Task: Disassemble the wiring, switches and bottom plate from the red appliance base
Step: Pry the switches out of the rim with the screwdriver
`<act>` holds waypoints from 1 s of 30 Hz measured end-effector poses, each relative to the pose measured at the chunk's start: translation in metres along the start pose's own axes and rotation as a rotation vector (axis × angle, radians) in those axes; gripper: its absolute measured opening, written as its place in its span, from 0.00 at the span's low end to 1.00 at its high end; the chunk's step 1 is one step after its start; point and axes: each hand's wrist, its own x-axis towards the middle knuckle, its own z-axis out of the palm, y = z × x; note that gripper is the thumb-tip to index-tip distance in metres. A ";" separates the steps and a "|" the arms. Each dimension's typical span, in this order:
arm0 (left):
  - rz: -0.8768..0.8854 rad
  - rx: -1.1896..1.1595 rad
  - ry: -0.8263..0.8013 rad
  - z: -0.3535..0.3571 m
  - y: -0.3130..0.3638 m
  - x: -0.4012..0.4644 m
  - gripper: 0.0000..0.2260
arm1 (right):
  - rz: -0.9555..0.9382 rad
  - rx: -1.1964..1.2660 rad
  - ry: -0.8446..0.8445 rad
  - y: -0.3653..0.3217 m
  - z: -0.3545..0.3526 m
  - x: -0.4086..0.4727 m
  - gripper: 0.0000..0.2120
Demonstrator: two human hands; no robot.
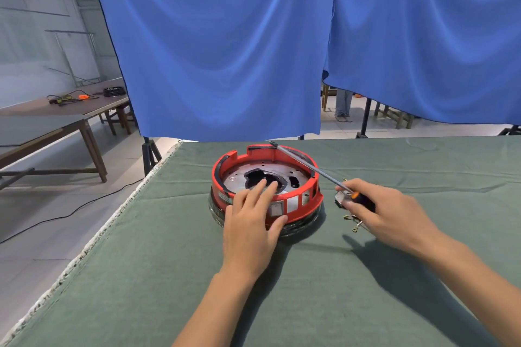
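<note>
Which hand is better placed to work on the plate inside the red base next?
Probably the right hand: it already grips the screwdriver, whose shaft lies across the red base. The left hand is spread over the near rim, fingers on the metal plate, so it suits steadying.

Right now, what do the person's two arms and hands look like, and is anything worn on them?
Both forearms are bare as far as the view shows; no sleeve is visible. The left hand and right hand wear no gloves, and I see no rings, watch or markings.
</note>
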 end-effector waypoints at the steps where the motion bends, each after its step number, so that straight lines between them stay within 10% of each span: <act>1: -0.041 -0.101 0.009 0.000 -0.003 -0.002 0.27 | 0.002 -0.083 0.032 0.002 -0.001 0.000 0.12; 5: -0.129 -0.237 0.044 -0.002 0.001 -0.008 0.24 | -0.008 -0.255 -0.007 0.011 -0.004 -0.001 0.32; 18: -0.101 0.193 0.078 0.006 0.008 -0.003 0.19 | -0.006 -0.264 0.011 0.033 -0.018 -0.007 0.26; 30: -0.195 -0.080 0.048 -0.001 0.019 -0.004 0.19 | -0.025 -0.347 0.011 0.031 -0.017 -0.008 0.32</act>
